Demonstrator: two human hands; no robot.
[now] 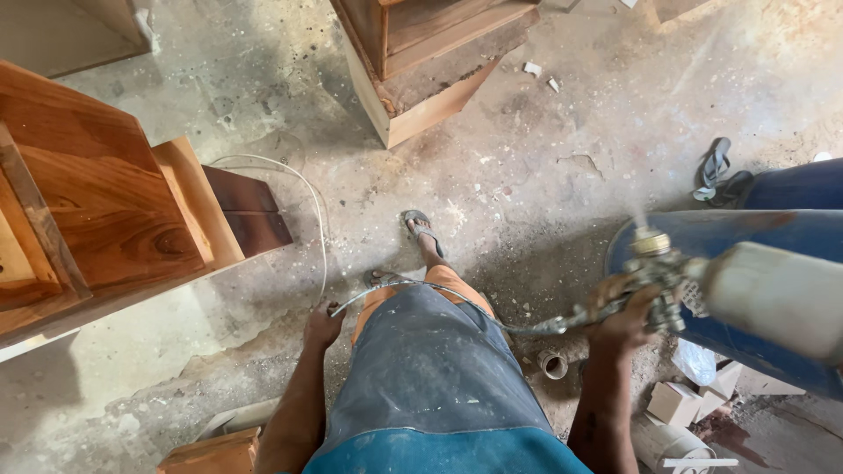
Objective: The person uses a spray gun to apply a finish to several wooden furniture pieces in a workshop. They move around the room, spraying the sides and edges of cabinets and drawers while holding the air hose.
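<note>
Dusty concrete floor (544, 167) under wooden cabinets (97, 211)

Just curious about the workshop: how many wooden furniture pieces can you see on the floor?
2: a large reddish cabinet at the left, and a paler one at the top centre. Others may lie out of view.

- A woodworking shop where furniture gets its finish
- Bare concrete floor (544, 149), dusty, cracked and flecked with pale spots
- Varnished cabinet (97, 202) at left, unfinished wooden unit (421, 61) ahead
- Spray gun (667, 276) with pale cup (777, 294), fed by a hose (421, 294)
- Blue drum (702, 237) and wood offcuts (676, 402) at right
</note>
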